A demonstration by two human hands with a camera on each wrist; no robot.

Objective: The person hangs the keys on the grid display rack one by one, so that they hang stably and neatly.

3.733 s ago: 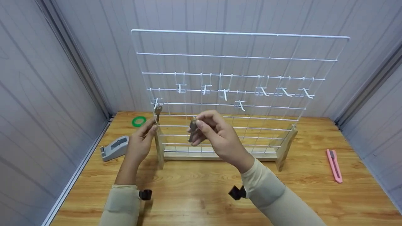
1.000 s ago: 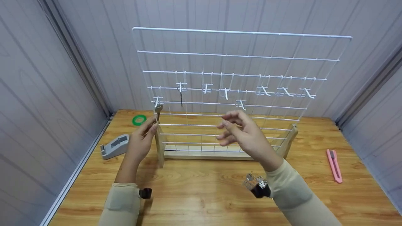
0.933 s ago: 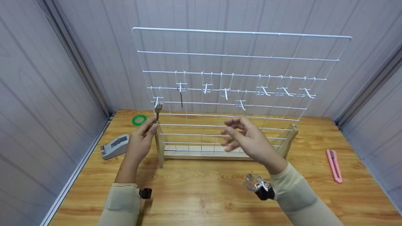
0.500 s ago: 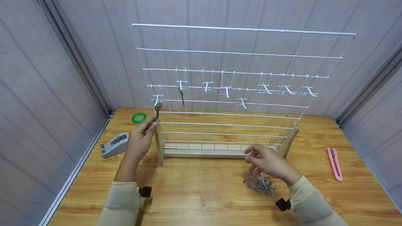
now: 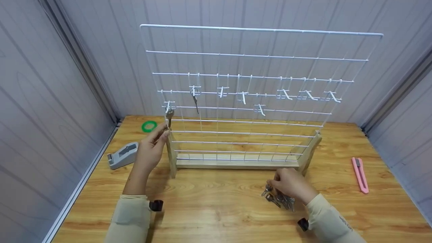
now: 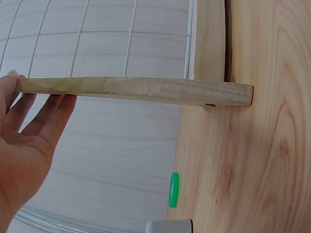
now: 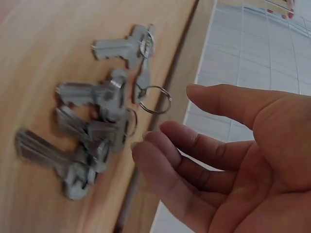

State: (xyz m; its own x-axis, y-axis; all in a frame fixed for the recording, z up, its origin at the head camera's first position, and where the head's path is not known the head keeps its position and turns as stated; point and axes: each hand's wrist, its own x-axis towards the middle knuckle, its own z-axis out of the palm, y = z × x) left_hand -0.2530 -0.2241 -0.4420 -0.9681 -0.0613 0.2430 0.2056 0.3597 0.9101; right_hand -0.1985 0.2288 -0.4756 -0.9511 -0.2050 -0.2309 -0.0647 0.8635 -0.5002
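My left hand (image 5: 148, 153) grips the wooden side post (image 6: 146, 90) of a white wire grid rack (image 5: 236, 164), thumb on one face and fingers on the other. At lower right, my right hand (image 5: 291, 184) hovers over a pile of keys (image 5: 286, 203) on the table. In the right wrist view its thumb and fingers are apart, close to a key ring (image 7: 170, 99) but not around it. One key (image 5: 170, 114) hangs from the leftmost hook, and another key (image 5: 195, 103) hangs from the hook to its right.
Several white hooks (image 5: 243, 98) along the rack carry nothing. A green tape roll (image 5: 149, 126) and a grey tape dispenser (image 5: 124, 156) lie left of the rack. To the right lies a pink box cutter (image 5: 360, 175). Panelled walls close in the table (image 5: 209, 216).
The key my right hand held earlier now hangs from the second hook from the left. That hand has come down and right, to the pile. My left hand stays at the post.
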